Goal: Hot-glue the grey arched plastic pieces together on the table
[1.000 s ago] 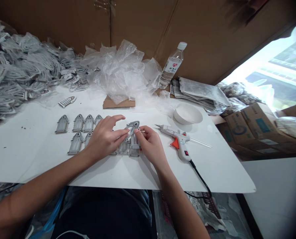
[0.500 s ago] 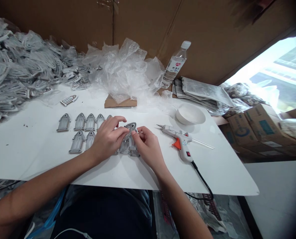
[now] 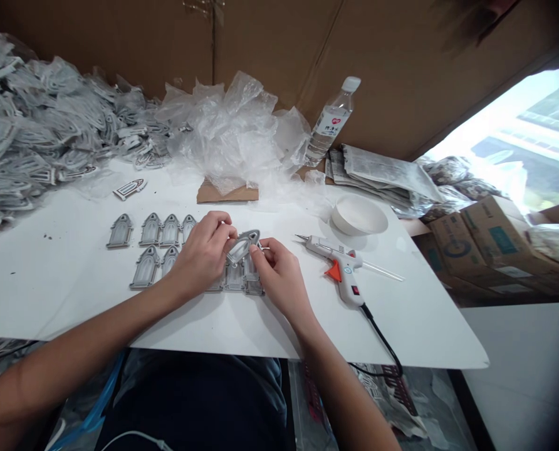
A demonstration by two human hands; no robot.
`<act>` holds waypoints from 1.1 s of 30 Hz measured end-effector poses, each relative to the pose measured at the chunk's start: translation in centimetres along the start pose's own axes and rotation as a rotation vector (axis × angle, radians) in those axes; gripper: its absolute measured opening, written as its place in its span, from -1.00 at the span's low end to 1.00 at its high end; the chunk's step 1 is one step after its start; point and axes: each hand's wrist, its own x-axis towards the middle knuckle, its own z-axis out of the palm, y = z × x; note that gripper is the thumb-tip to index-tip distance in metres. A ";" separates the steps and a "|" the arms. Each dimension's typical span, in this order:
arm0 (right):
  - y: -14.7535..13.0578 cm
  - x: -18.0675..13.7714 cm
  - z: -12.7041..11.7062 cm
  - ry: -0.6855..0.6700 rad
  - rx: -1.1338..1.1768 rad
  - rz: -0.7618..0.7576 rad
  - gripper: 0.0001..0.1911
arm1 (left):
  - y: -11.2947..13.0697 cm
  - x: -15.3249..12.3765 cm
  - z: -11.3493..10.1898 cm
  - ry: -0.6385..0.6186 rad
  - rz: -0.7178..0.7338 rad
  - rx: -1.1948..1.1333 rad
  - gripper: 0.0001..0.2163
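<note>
Over the lower row, my right hand [image 3: 282, 274] pinches a grey arched window-frame piece [image 3: 244, 245] between thumb and fingers, tilted with its pointed end up to the right. My left hand [image 3: 203, 254] is closed in a pinch at that piece's left edge; what its fingertips hold is hidden. Similar grey arched pieces stand in two rows: an upper-row piece [image 3: 151, 229] and a lower-row piece [image 3: 145, 268] show at the left, and another lower piece [image 3: 235, 277] lies under the hands. My left hand covers part of both rows.
To the right lie a white glue gun [image 3: 338, 263] with an orange trigger and a white bowl [image 3: 359, 216]. Behind are crumpled plastic bags [image 3: 242, 131], a water bottle [image 3: 330, 125] and a cardboard strip [image 3: 227, 191]. Bagged pieces [image 3: 39, 125] heap at left; cartons [image 3: 491, 244] stand right.
My left hand has drawn slightly up and left, its fingers curling closer together. The held piece has turned in my right hand and now leans more sideways.
</note>
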 end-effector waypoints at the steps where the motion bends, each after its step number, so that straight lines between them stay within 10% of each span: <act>1: 0.0 0.0 0.0 0.002 0.006 0.007 -0.69 | -0.1 0.0 -0.2 0.005 -0.002 -0.018 -0.89; 25: 0.0 -0.1 0.2 0.011 0.049 -0.006 -0.71 | 0.1 -0.3 0.7 0.032 0.147 0.259 -0.86; 33: 0.2 0.1 0.0 -0.014 0.104 0.038 -0.68 | -0.3 0.7 -1.3 -0.036 -0.154 -0.261 -0.93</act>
